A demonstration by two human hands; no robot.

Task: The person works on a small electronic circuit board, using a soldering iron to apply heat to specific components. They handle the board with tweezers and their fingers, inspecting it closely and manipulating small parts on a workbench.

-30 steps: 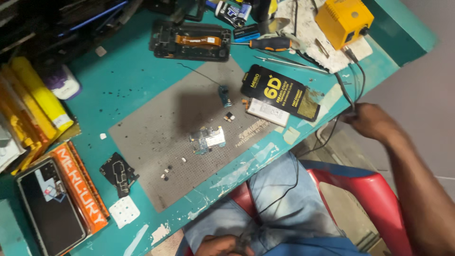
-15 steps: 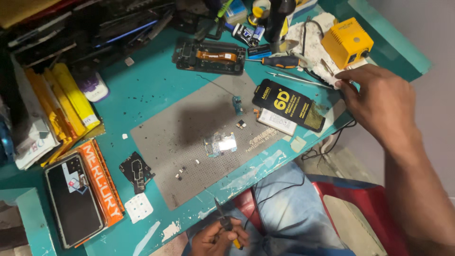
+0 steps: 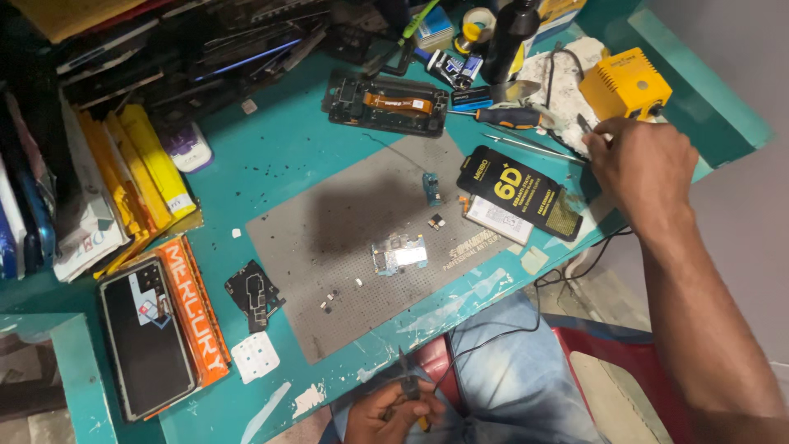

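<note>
Down by my lap, below the table edge, my left hand (image 3: 394,411) is curled tight around a pair of tweezers (image 3: 408,385), whose dark tips point up toward the teal table (image 3: 288,164). Just above, on the grey mat (image 3: 353,238), lies one small circuit board (image 3: 399,253), with a few tiny loose parts scattered beside it and one narrow blue part (image 3: 431,189) farther up the mat. To the left, off the mat, sit one black bracket (image 3: 253,294), one white pad (image 3: 256,357) and one phone (image 3: 148,345) next to one orange box (image 3: 193,312). At the mat's right edge lies one black packet (image 3: 519,191). My right hand (image 3: 641,168) reaches out past it, fingers bent and bunched over a thin metal tool (image 3: 584,125) on the white cloth (image 3: 567,90); I cannot tell if they truly pinch it. Beyond stand one yellow box (image 3: 625,82), one screwdriver (image 3: 505,117), one opened phone (image 3: 386,103) and one dark bottle (image 3: 511,37).
</note>
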